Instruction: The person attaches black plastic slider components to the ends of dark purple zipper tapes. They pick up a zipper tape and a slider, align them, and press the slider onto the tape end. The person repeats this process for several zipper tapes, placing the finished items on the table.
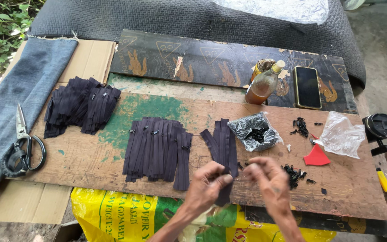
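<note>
Black zipper strip (pixel 224 148) is pinched by the left hand (pixel 207 188); right hand (pixel 269 181) pinches something tiny, which could slip and drop.

Two bare forearms enter from the near edge. No sleeves, gloves, rings, watch or bands show on either. The left hand (pixel 208 187) and the right hand (pixel 268 180) are lean and sinewy, with raised tendons and knobbly knuckles.
</note>
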